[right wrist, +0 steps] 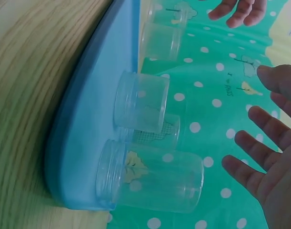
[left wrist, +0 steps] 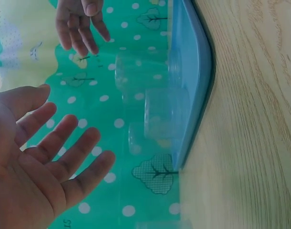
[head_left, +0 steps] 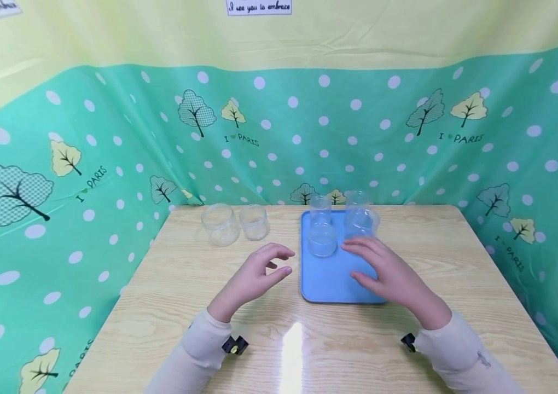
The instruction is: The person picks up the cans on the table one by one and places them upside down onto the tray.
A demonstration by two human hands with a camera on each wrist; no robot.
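Faces, farthest to the left of the left hand [head_left: 259, 276], a green dotted cloth [head_left: 126, 131] printed with trees, running on behind and round to the right of both hands. Wears a pale left sleeve [head_left: 187, 355] below the left hand, toward the body. Has a wide clear jar [head_left: 221, 225] standing on the wooden table [head_left: 161, 306], beyond the left hand and to its left. Wears a dark left mount [head_left: 234, 345] at that wrist. Has a smaller clear jar [head_left: 254, 222] just right of the wide one, almost straight beyond the left hand and apart from it. Holds the left hand above the table, with thumb and bent fingers apart, gripping nothing. Has a blue tray [head_left: 328, 284] just right of the left hand, reaching partly under the right hand [head_left: 384, 271]. Has a low clear jar [head_left: 322, 243] on the tray between the hands, just left of the right fingertips, and a slim clear jar [head_left: 320, 207] behind it. Has more clear jars [head_left: 362, 221] straight beyond the right fingers, overlapping too much for a sure count. Holds the right hand over the tray's right part, with thumb and fingers apart, gripping nothing. Wears a dark right mount [head_left: 408, 342] and a pale right sleeve [head_left: 471, 355] below it.
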